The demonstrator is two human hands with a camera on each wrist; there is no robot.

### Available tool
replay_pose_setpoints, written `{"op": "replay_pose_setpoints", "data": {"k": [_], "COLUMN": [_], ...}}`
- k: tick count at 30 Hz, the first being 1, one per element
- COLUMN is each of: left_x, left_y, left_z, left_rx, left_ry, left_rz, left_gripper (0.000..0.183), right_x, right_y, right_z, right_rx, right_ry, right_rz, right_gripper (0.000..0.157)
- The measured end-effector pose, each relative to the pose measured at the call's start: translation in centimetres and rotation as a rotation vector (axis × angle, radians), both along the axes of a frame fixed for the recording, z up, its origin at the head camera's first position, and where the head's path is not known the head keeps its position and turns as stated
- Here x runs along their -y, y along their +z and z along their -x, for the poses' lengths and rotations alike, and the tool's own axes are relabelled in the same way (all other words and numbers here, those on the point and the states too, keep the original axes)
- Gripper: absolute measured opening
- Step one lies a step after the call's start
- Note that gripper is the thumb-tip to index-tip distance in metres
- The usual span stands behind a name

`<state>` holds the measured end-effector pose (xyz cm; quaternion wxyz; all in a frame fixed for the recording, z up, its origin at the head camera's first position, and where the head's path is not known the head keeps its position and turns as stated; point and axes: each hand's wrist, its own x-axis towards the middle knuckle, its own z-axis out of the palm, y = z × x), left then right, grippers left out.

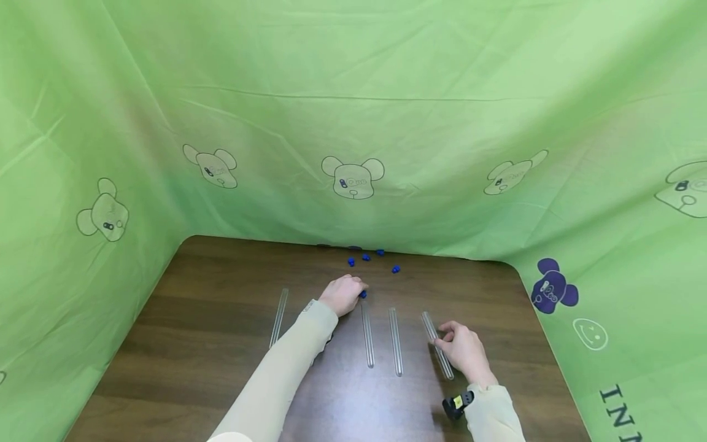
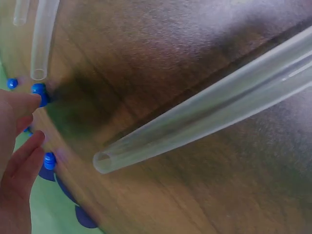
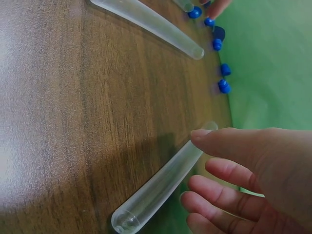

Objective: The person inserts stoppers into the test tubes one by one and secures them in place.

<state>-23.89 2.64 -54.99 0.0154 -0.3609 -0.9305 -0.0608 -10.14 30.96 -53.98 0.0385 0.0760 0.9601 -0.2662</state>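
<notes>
At the mouth of a clear test tube [image 1: 368,336], my left hand [image 1: 342,294] holds a small blue stopper [image 1: 363,294] at its fingertips. In the left wrist view, the thumb overlaps this blue stopper [image 2: 40,95]; the index finger's contact is partly hidden. My right hand [image 1: 464,348] is at the rightmost test tube [image 1: 439,347], its thumb lying over the glass near the upper end. Its other fingers are loosely bent and spread beside the tube, as the right wrist view shows. Another test tube [image 1: 395,341] lies between these two.
Several more blue stoppers [image 1: 366,257] are scattered along the far edge of the wooden table [image 1: 215,319]. One test tube [image 1: 278,318] lies left of the left sleeve, and another [image 2: 204,107] is beneath the left forearm. A green curtain [image 1: 353,123] surrounds the table.
</notes>
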Motion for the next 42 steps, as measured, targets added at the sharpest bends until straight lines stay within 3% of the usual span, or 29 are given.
{"op": "replay_pose_setpoints", "data": {"k": [7,20,32,42], "left_x": [0.2,0.2,0.6,0.7], "left_y": [-0.6,-0.9,-1.4,-1.3], "left_z": [-0.2,-0.3,0.0,-0.4], "left_rx": [-0.026,-0.004,0.033,0.062], "left_ry": [-0.003,-0.017,0.063,0.151], "left_rz": [-0.025,-0.025,-0.061,-0.123], "left_gripper": [0.023,0.025,0.012,0.017], "right_x": [-0.1,0.1,0.3,0.4], "right_y": [-0.3,-0.6,-0.2,-0.2], "right_z": [-0.2,-0.4,-0.6,-0.6], "right_rx": [-0.003,0.005,-0.011,-0.014], "right_ry": [-0.004,-0.02,-0.027,-0.025], "right_rz": [0.007,0.025,0.044,0.047], "right_gripper": [0.034,0.024,0.019,0.018]}}
